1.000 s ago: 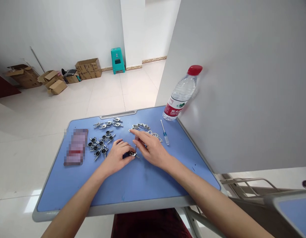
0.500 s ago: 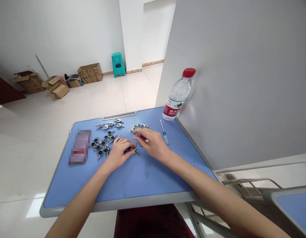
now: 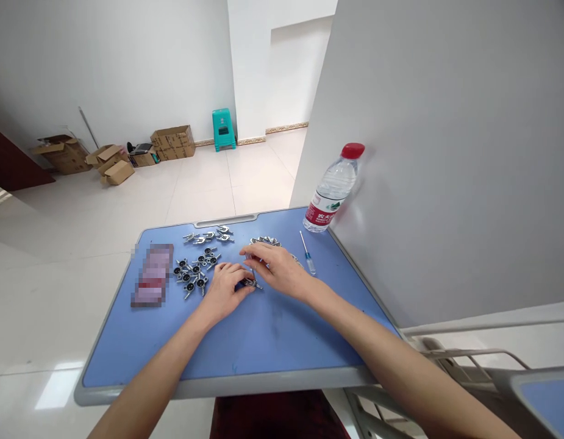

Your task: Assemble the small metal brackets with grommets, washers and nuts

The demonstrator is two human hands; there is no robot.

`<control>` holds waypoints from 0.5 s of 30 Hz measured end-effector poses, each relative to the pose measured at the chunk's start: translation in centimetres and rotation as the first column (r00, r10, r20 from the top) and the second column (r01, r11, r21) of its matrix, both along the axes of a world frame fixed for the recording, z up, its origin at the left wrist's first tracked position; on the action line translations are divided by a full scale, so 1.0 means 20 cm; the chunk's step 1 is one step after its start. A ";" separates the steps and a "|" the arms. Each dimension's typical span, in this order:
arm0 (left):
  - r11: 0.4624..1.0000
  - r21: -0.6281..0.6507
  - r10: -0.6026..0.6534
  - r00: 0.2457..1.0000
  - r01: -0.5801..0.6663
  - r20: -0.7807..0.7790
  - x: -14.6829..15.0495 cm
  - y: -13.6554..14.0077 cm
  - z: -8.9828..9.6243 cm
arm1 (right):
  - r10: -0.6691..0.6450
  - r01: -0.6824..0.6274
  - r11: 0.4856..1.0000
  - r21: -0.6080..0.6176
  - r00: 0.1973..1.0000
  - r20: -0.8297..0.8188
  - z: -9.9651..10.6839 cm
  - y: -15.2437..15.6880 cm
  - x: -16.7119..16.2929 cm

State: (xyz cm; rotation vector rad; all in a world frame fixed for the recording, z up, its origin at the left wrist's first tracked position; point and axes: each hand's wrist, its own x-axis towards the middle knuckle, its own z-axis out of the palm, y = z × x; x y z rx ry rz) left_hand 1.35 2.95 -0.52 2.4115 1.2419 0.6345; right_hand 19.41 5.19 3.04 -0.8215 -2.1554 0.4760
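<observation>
My left hand (image 3: pixel 227 285) rests on the blue table with its fingers closed on a small metal fitting (image 3: pixel 253 283), mostly covered by the fingertips. Above it, my right hand (image 3: pixel 277 265) pinches a small screwdriver (image 3: pixel 253 272) by its clear handle, the thin shaft pointing down at the fitting. Fingers hide most of that handle, and the tip's exact contact cannot be seen. Left of my left hand lies a group of metal parts with round black centres (image 3: pixel 196 269). Behind are several fork-shaped metal pieces (image 3: pixel 210 235). Beyond my right hand curves a row of metal parts (image 3: pixel 266 241).
A second screwdriver (image 3: pixel 310 262) with a clear and blue handle lies right of my right hand. A red-capped water bottle (image 3: pixel 330 192) stands against the grey partition (image 3: pixel 446 152). At the table's left is a blurred purple object (image 3: pixel 154 277). Cardboard boxes (image 3: pixel 174 143) and a teal stool (image 3: pixel 224 130) stand behind.
The view has shifted, so the scene sits slightly lower in the picture. Both hands stay at the fitting, and the right hand has turned a little around the screwdriver handle.
</observation>
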 end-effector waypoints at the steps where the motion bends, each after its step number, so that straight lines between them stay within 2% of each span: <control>1: 1.000 0.000 0.006 1.000 -0.006 0.004 0.00 0.00 0.00 | -0.004 0.004 1.000 0.016 1.000 -0.006 -0.01 0.00 -0.01; 4: 1.000 -0.001 0.021 1.000 -0.021 0.012 0.01 0.00 -0.01 | -0.096 0.097 0.995 0.038 0.994 -0.043 -0.05 -0.02 -0.04; 7: 1.000 -0.004 0.023 1.000 -0.023 0.016 0.01 -0.01 -0.01 | -0.198 0.199 0.980 0.002 0.977 -0.073 -0.06 -0.02 -0.05; 11: 1.000 -0.007 0.021 1.000 -0.021 0.008 0.01 -0.01 0.00 | -0.190 0.185 0.981 -0.058 0.975 -0.112 -0.07 -0.02 -0.03; 15: 1.000 -0.009 0.027 1.000 -0.027 0.003 0.01 -0.01 0.00 | -0.162 0.168 0.985 0.049 0.981 -0.102 -0.09 -0.03 0.00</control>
